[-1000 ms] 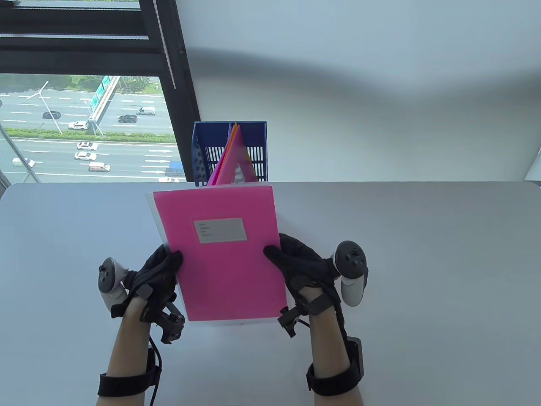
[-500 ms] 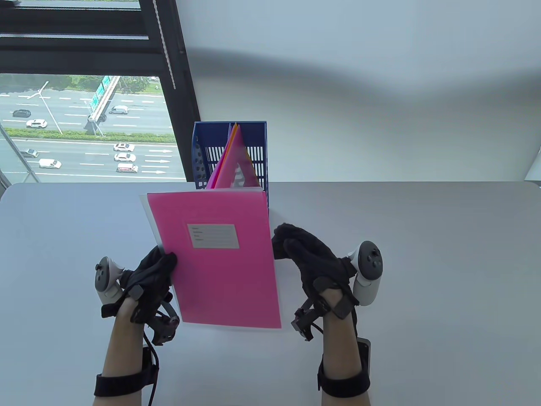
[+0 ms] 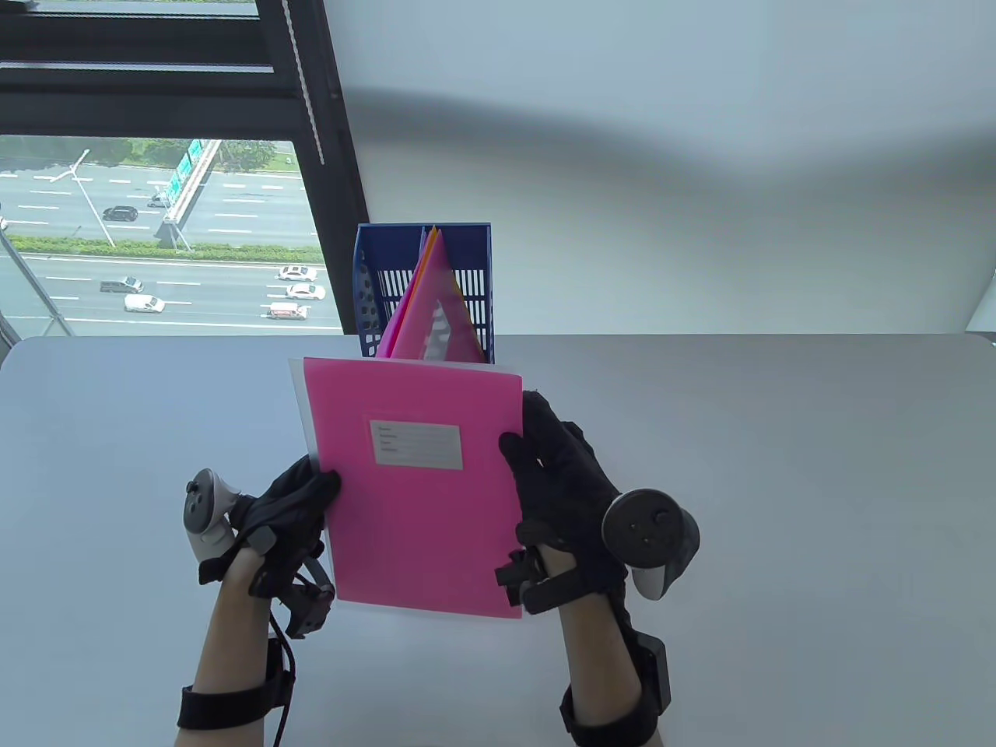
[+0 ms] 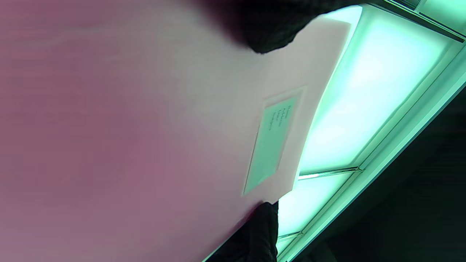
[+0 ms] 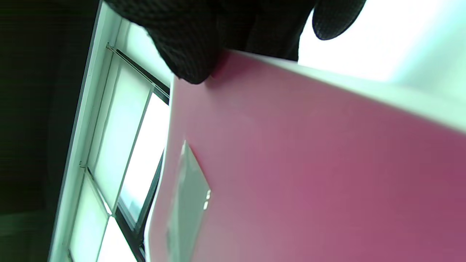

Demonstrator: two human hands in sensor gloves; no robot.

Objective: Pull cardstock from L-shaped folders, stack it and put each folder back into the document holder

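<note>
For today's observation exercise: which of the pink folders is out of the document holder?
The pink folder with the label, gripped by both hands; the others stand in the blue document holder.

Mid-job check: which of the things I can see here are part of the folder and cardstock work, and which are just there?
Part of the job:
- pink folder, held by left hand and right hand
- white cardstock showing along the folder's left edge
- blue document holder with more folders inside

Just there:
- table
- window
</note>
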